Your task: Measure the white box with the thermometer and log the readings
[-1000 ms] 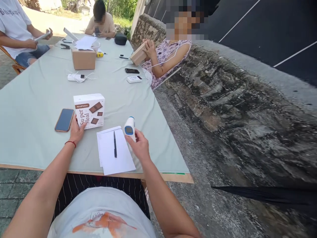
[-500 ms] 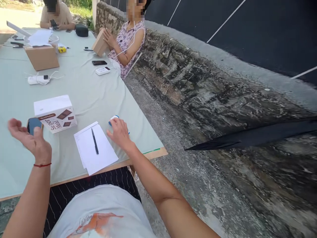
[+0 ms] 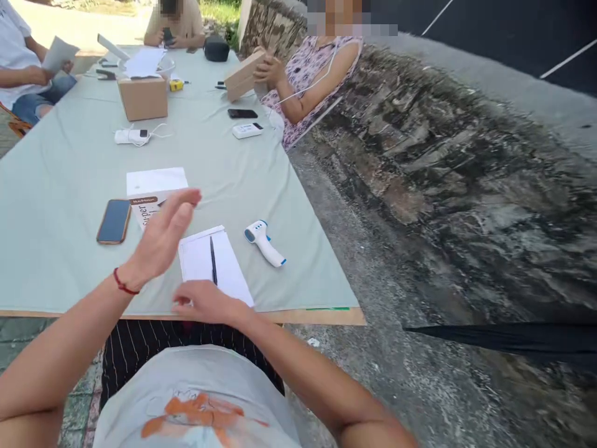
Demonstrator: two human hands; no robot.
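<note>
My left hand (image 3: 161, 239) is raised in front of the white box (image 3: 156, 180) with brown lettering, its fingers stretched out and nothing in it. Low over the table's front edge is my right hand (image 3: 205, 300), loosely curled with a gap by the thumb and no object visible in it. It covers the lower left part of the white paper sheets (image 3: 233, 267). A black pen (image 3: 213, 258) lies on those sheets. To their right rests a white and blue infrared thermometer (image 3: 265, 244). A phone (image 3: 114, 221) lies face up left of the box.
The cloth-covered table (image 3: 60, 205) stretches away from me. Farther back are a cardboard box (image 3: 143, 101), a white device with a cable (image 3: 132, 136), a black phone (image 3: 242, 113) and a white device (image 3: 247, 130). A person at the right holds a carton (image 3: 243, 76); two others sit beyond.
My right hand has left the thermometer and come back to the paper's near edge. My left hand has swung right, in front of the box. The view has turned left.
</note>
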